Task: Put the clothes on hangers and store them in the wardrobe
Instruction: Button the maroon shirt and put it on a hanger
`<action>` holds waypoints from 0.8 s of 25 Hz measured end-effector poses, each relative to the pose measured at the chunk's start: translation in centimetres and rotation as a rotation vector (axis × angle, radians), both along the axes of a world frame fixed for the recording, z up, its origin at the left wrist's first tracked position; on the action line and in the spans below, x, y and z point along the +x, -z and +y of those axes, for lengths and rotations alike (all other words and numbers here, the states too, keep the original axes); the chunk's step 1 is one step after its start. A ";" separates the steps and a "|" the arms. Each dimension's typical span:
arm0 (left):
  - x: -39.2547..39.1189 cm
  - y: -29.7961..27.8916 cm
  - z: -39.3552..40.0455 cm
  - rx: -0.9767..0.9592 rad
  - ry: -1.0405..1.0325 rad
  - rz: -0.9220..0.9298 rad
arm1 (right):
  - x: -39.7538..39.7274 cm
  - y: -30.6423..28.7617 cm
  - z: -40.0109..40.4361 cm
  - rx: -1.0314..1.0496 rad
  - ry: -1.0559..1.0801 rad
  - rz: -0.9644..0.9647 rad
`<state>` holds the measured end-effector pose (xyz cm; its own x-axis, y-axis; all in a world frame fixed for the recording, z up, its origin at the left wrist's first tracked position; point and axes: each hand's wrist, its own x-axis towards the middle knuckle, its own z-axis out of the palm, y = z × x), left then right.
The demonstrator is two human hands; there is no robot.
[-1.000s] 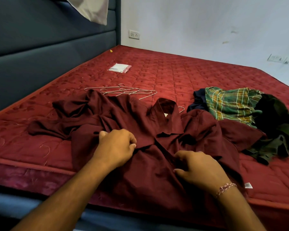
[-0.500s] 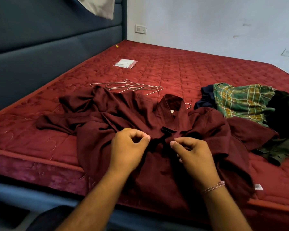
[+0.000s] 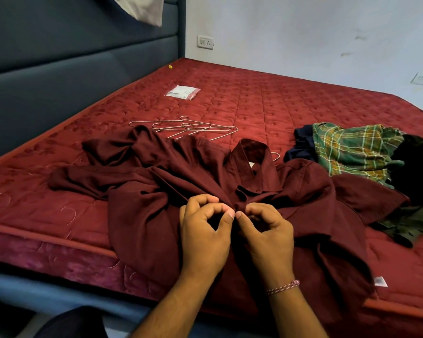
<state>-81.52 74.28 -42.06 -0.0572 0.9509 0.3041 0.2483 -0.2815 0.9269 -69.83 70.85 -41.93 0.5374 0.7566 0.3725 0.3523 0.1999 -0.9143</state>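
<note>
Fingers (image 3: 226,212) of both hands pinch maroon shirt (image 3: 142,211) placket below collar.

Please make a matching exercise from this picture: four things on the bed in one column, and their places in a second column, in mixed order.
Things:
1. maroon shirt
2. wire hangers
3. plaid garment
4. plastic packet

Places:
A. far on the mattress, alone
B. pinched at its front by both hands, left hand and right hand
C. on the right, on the pile of clothes
D. just behind the maroon shirt, in a loose heap

Pairs: 1-B, 2-D, 3-C, 4-A
</note>
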 end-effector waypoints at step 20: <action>-0.2 -0.5 4.4 -0.051 0.201 0.179 | 3.1 -0.3 3.0 -0.009 -0.076 -0.391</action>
